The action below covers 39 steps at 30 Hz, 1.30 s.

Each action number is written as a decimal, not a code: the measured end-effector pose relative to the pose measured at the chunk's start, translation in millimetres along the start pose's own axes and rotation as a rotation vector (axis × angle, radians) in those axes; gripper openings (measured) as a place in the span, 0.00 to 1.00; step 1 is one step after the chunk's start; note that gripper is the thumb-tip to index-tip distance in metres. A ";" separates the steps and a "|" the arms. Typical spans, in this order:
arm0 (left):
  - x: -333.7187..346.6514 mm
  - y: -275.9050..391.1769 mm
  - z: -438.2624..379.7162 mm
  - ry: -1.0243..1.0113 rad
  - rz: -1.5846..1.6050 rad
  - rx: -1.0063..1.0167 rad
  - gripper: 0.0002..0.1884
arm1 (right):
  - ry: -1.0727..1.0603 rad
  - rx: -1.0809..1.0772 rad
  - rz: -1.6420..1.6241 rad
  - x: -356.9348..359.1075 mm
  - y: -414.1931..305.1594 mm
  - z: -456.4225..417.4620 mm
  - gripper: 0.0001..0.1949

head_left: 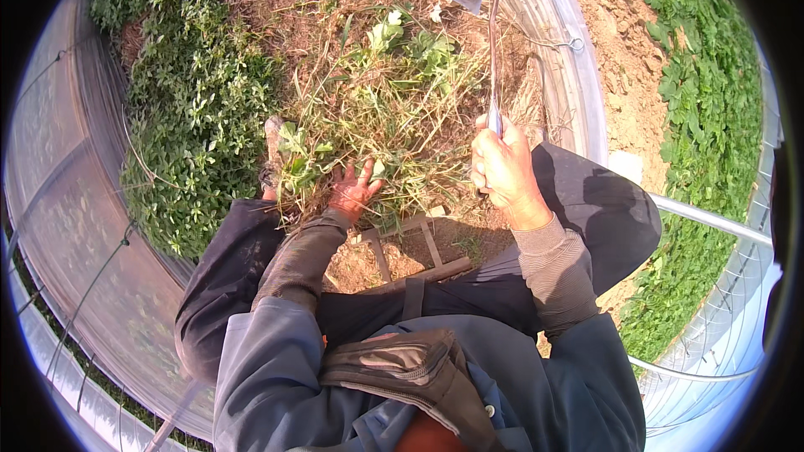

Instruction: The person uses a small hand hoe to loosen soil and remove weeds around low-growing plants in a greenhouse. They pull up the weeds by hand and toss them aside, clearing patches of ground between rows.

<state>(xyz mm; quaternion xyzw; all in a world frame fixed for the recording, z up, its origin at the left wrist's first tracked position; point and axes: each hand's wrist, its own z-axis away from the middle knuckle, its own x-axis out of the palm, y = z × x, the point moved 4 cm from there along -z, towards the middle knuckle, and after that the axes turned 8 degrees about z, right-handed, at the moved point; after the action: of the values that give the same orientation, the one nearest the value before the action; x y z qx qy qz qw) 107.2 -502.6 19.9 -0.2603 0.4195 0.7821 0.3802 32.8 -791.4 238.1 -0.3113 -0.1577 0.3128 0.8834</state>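
Note:
My right hand [505, 169] is closed around the handle of a hand hoe [494, 63], whose thin bent neck reaches up to a flat metal blade at the top, over the soil by the plastic sheeting. My left hand [353, 191] lies with its fingers spread on a heap of pulled weeds and dry grass [389, 107], between my knees. Broad green leaves lie in the heap, some of them beside my left hand. Whether any stems are caught under its palm is hidden.
Low leafy plants [195, 113] grow thickly at the left, beside a plastic greenhouse wall [69, 169]. At the right run gathered plastic sheeting [578, 75], bare soil [628, 63] and a green crop row [710, 107]. A wooden frame [433, 245] lies under me; a metal pipe [710, 216] passes beyond my right knee.

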 end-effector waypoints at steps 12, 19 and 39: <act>-188.2 -25.0 -145.2 -0.115 0.173 0.226 0.56 | -0.011 0.036 -0.004 -3.8 -2.2 0.8 0.09; -250.0 -52.5 -230.4 -0.062 -0.010 -0.028 0.53 | 0.000 0.092 -0.052 -8.6 -3.7 -2.0 0.08; -148.6 3.7 -158.7 -0.022 0.107 -0.304 0.45 | -0.039 0.127 -0.064 -23.2 11.5 -0.6 0.07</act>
<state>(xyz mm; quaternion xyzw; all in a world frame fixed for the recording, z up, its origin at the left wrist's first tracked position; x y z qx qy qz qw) 203.7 -695.3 48.2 -0.2835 0.3055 0.8585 0.2989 10.3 -799.7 228.3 -0.2434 -0.1648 0.2997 0.9076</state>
